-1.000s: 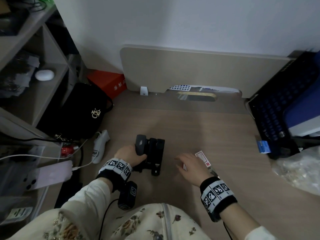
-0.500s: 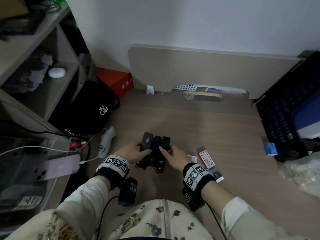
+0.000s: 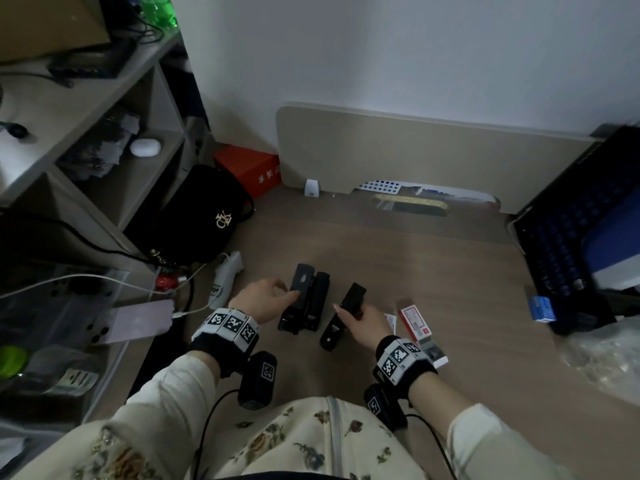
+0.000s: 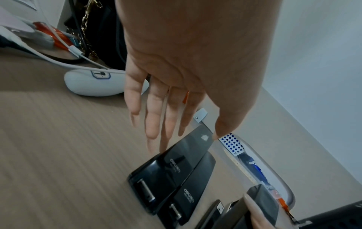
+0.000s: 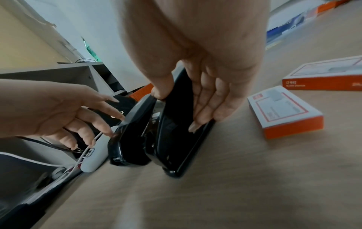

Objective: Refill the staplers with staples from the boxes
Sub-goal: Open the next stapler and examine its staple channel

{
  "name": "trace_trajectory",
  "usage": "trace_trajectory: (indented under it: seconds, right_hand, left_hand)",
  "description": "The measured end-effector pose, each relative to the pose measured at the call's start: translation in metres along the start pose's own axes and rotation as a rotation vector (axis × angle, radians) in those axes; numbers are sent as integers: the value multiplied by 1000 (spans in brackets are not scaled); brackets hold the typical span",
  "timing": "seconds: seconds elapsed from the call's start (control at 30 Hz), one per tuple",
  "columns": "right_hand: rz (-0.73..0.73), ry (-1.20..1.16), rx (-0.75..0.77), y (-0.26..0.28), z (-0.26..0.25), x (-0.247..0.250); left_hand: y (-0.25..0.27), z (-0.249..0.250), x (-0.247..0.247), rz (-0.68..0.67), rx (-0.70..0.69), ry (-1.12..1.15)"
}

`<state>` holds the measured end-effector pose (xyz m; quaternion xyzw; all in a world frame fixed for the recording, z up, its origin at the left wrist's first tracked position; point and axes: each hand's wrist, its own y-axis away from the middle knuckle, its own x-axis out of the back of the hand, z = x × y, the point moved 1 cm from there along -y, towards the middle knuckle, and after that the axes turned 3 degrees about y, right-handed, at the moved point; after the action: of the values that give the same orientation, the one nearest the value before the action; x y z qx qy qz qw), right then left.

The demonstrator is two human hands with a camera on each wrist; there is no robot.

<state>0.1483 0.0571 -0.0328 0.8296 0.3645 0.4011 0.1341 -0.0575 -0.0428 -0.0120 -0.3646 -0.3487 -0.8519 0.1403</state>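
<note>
Three black staplers lie on the wooden desk [image 3: 433,271]. Two of them [image 3: 306,303] sit side by side, and my left hand [image 3: 287,295] touches the left one [image 4: 170,167] with straight fingers along its side and the thumb on its tip. My right hand [image 3: 348,310] pinches the third stapler [image 3: 341,318] between thumb and fingers, a little right of the pair and tilted up on its side [image 5: 176,134]. Red-and-white staple boxes [image 3: 414,320] lie just right of that hand, two of them visible in the right wrist view [image 5: 284,111].
A black bag [image 3: 204,216], a white gadget with its cable [image 3: 225,278] and a pink phone [image 3: 138,322] crowd the left. A dark keyboard [image 3: 561,237], a small blue box [image 3: 542,308] and a plastic bag [image 3: 606,358] are at the right. A beige panel [image 3: 415,161] closes the back.
My right hand left the staple boxes, reached the group of three staplers and has drawn the rightmost one away to the right. My left hand stayed on the left stapler.
</note>
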Motion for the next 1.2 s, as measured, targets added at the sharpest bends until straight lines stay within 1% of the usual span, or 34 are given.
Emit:
trace_trajectory:
  seconds: [0.17,0.27,0.33,0.4,0.47,0.53,0.6,0.7,0.8,0.87,0.93,1.0,1.03,1.1,1.17,1.2]
  right_hand:
    - [103,-83,7,9,6,6]
    - [188,-145,46,12,5,18]
    - [239,-224,82,13,2,24]
    - [275,-326,106,16,-3,29]
    - [282,-420,124,19,-6,31]
    - [261,-509,148,27,-11,34]
    - [223,-583,167,34,-14,35]
    - [181,-623,185,45,-17,40]
    - [172,-672,189,59,-19,48]
    - [199,-665,197,68,-23,53]
    - [264,-583,194,74,-22,58]
    - [300,-521,180,75,-17,64]
    - [283,-523,194,76,-15,67]
    - [197,-577,241,75,-9,69]
    - [116,-639,249,75,-6,70]
    - [102,-650,236,77,-6,69]
  left_hand:
    - [10,2,0,67,-67,62]
    - [14,13,-1,150,-169,201]
    - [20,27,-1,164,-232,312]
    - [26,40,-3,98,-267,401]
    - [31,50,-5,-37,-301,449]
    - [37,59,-11,-172,-325,428]
    - [46,68,-18,-250,-368,445]
    - [55,75,-24,-271,-396,558]
    - [58,77,-22,-308,-422,568]
    - [61,79,-19,-342,-421,600]
    - [64,81,-16,-385,-418,651]
    - [66,80,-11,-427,-414,638]
    - [66,80,-8,-456,-412,611]
    - [67,79,-2,-528,-401,577]
    - [70,80,2,-595,-400,574]
    - [71,80,2,-613,-394,588]
